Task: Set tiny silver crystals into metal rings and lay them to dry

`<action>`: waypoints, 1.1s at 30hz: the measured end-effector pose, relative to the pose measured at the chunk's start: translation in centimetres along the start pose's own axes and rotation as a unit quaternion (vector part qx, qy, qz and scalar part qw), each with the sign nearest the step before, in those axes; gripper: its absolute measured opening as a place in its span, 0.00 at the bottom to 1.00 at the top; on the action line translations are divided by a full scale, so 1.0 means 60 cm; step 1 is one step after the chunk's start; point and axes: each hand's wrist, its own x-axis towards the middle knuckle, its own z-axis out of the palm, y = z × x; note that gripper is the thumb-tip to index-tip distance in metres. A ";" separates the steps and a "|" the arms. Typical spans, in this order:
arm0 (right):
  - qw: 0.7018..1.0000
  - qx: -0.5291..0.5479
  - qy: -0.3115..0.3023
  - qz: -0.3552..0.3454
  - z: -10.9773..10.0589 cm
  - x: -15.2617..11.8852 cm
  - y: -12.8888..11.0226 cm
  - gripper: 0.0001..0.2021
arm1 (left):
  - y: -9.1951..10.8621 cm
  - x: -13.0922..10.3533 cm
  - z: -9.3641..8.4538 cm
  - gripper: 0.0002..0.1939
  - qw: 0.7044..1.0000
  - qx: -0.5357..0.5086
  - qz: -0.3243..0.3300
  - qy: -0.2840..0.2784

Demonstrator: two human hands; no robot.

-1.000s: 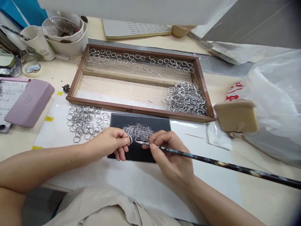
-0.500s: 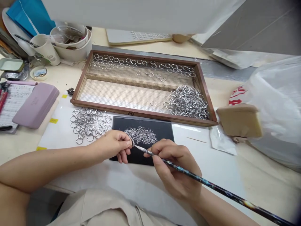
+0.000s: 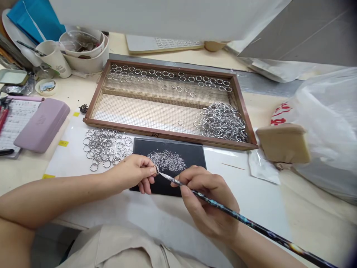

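Observation:
Between thumb and forefinger, my left hand point(image 3: 142, 173) pinches a small silver ring point(image 3: 157, 169), partly covered by the fingertips. My right hand point(image 3: 210, 201) grips a long dark patterned stick point(image 3: 251, 222) like a pen. Its pale pointed tip point(image 3: 164, 175) is at the ring's edge; whether it touches cannot be told. Beneath both hands lies a black mat point(image 3: 193, 153) with a heap of tiny shiny stones or beads point(image 3: 169, 160) on it. A pile of loose silver rings point(image 3: 107, 147) lies left of the mat on white paper.
Behind the mat stands a wood-framed mesh tray point(image 3: 131, 129), with rings in rows at the back and a heap of rings point(image 3: 223, 124) at right. At left are a mauve case point(image 3: 43, 124) and a white cup point(image 3: 55, 59). A tan block point(image 3: 283, 145) and plastic bag point(image 3: 329, 130) sit right.

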 end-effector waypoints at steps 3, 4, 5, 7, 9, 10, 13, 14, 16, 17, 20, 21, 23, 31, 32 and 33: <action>1.000 -0.008 -0.002 -0.005 -0.001 0.002 -0.001 0.12 | 0.000 0.000 0.001 0.11 1.000 -0.001 0.000 -0.001; 1.000 -0.010 -0.003 -0.006 -0.001 0.003 -0.002 0.12 | 0.001 0.000 0.001 0.11 1.000 -0.002 -0.001 0.000; 1.000 -0.012 -0.005 -0.007 -0.001 0.003 -0.002 0.12 | 0.001 0.000 0.001 0.11 1.000 -0.004 -0.002 0.001; 1.000 -0.013 -0.006 -0.006 -0.001 0.004 -0.003 0.12 | 0.002 0.000 0.001 0.11 1.000 -0.006 -0.002 0.000; 1.000 -0.014 -0.003 -0.007 -0.001 0.004 -0.003 0.12 | 0.003 0.000 0.000 0.11 1.000 -0.007 0.000 -0.002; 1.000 -0.014 -0.002 -0.008 0.000 0.004 -0.002 0.12 | 0.003 0.000 0.000 0.11 1.000 -0.007 0.000 -0.004; 1.000 -0.016 -0.003 -0.009 0.000 0.004 -0.002 0.11 | 0.003 -0.001 -0.002 0.11 1.000 -0.008 -0.001 -0.007; 1.000 -0.018 -0.005 -0.008 0.000 0.004 -0.002 0.11 | 0.002 -0.001 -0.002 0.10 1.000 -0.009 0.000 -0.008; 1.000 -0.023 -0.005 -0.008 0.000 0.004 -0.002 0.11 | 0.001 -0.001 -0.002 0.10 1.000 -0.011 0.001 -0.009; 1.000 -0.025 -0.004 -0.009 0.000 0.005 -0.002 0.11 | 0.001 -0.001 -0.002 0.10 1.000 -0.011 0.002 -0.009; 1.000 -0.026 -0.004 -0.013 0.000 0.005 -0.002 0.11 | -0.001 0.000 -0.002 0.10 1.000 -0.011 0.004 -0.007; 1.000 -0.025 -0.004 -0.014 0.000 0.005 -0.002 0.12 | -0.001 0.001 -0.002 0.10 1.000 -0.012 0.003 -0.007; 1.000 -0.024 -0.007 -0.015 0.000 0.004 -0.001 0.12 | -0.001 0.002 -0.002 0.10 1.000 -0.014 0.002 -0.005; 0.999 -0.028 -0.013 -0.017 -0.001 -0.001 0.003 0.12 | 0.000 0.001 -0.002 0.10 1.000 -0.008 0.003 -0.008; 0.999 -0.028 -0.013 -0.016 -0.001 -0.002 0.003 0.12 | 0.000 0.001 -0.002 0.10 1.000 -0.007 0.004 -0.009; 0.999 -0.028 -0.014 -0.017 -0.001 -0.002 0.003 0.12 | 0.000 0.001 -0.002 0.10 1.000 -0.008 0.003 -0.009</action>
